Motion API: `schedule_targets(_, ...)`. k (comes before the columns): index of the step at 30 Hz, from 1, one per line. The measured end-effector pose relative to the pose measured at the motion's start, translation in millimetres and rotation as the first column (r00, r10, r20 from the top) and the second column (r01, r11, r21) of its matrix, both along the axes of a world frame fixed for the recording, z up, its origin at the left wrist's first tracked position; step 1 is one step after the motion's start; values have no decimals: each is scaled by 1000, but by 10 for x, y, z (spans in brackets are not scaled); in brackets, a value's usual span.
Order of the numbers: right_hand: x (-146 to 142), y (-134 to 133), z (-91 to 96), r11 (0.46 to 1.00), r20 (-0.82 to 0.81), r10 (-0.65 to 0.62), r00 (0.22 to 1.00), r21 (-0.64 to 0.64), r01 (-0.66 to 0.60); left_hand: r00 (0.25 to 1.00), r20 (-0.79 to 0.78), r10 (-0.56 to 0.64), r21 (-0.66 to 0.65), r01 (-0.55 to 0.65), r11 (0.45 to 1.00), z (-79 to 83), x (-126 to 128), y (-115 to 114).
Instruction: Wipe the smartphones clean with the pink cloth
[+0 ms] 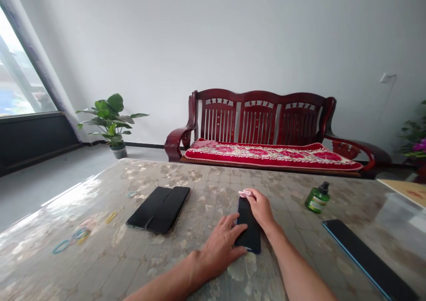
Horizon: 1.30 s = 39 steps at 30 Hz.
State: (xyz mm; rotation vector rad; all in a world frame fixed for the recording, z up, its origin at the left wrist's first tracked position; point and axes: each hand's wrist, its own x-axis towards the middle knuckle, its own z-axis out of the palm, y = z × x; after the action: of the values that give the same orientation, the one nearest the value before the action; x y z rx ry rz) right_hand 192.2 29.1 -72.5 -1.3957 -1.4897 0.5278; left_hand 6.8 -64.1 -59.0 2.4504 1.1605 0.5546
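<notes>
A dark smartphone (249,230) lies face up on the patterned tabletop in front of me. My left hand (223,242) holds it steady from the left, with the fingers bent over its edge and the thumb near its lower end. At the phone's far end, my right hand (261,207) is closed on a small folded pink cloth (245,194). The cloth sits at the top edge of the phone, and part of it is hidden under the fingers.
Two dark phones (159,209) lie side by side to the left. Several coloured hair ties (80,235) are scattered farther left. On the right are a green pump bottle (317,199), a long black device with a blue edge (366,256) and a clear box (399,212). A wooden bench (259,115) stands behind.
</notes>
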Motion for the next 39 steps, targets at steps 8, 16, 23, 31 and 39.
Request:
schedule_targets(8,-6,0,-23,1000,-11,6,1000,9,-5,1000,10,-2,10,2,1000,-2,4,9)
schedule_targets(16,5,12,-60,1000,-7,-3,1000,18,3,999,38,5,-7,-5,1000,12,-13,23)
schedule_targets(23,2,48,-65,1000,-1,-11,1000,10,11,951,274,145,-117,-116,986,82,-53,108)
schedule_targets(31,16,67,-76,999,-20,-44,999,16,44,747,164,644,51,-659,751,744,-1261,794)
schedule_targets(39,35,79,-80,996,-60,-78,995,31,80,512,-446,735,-49,-833,551,343,-2647,1173)
